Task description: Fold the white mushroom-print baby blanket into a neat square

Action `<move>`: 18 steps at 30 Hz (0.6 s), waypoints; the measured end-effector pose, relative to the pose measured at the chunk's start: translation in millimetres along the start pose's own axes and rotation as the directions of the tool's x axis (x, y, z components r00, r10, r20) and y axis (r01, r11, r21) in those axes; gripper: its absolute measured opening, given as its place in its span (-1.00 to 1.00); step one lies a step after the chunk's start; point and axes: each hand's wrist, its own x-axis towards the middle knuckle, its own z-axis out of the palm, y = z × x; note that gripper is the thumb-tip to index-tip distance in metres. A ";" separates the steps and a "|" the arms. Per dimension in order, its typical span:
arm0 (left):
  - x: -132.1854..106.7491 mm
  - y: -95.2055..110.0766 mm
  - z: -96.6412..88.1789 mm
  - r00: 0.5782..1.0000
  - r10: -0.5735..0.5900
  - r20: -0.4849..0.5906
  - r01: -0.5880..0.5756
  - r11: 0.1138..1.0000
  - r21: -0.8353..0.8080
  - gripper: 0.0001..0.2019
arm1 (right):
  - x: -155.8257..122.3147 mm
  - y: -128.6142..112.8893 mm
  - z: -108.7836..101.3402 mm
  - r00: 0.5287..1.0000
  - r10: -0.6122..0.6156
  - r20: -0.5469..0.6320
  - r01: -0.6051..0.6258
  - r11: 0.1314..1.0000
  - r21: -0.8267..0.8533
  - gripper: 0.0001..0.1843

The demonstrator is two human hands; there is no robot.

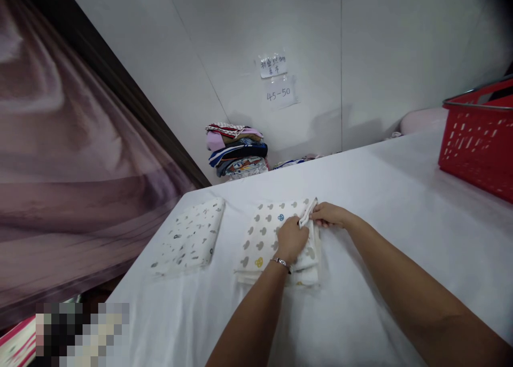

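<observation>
A folded white cloth with grey, blue and yellow shapes [262, 236] lies on the white table [380, 239] in front of me. My left hand [291, 240], a bracelet at its wrist, rests on the cloth with fingers curled, pressing it down near its right side. My right hand [329, 215] pinches the cloth's upper right edge, which is lifted a little off the pile. A second folded cloth, white with small dark speckles [191, 237], lies flat to the left, touched by neither hand.
A stack of folded coloured cloths [236, 150] sits at the table's far end against the wall. A red plastic basket [476, 140] stands at the right edge. Two paper notes [276, 81] hang on the wall. A mauve curtain [72, 158] runs along the left.
</observation>
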 end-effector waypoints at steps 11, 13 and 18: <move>3.1 -3.4 -4.5 0.998 0.023 0.052 -0.018 0.995 -0.095 -0.84 | 4.3 6.4 3.7 0.997 0.026 0.066 -0.039 0.978 0.203 -0.80; 6.9 -5.7 -8.4 0.993 0.049 0.106 -0.029 0.983 -0.181 -0.79 | 4.4 6.9 4.0 0.996 0.020 0.082 -0.037 0.977 0.209 -0.79; 23.0 -30.7 -23.5 0.997 0.047 -0.062 -0.053 0.994 -0.096 -0.71 | 5.1 8.8 2.8 0.995 -0.007 0.095 -0.015 0.973 0.230 -0.79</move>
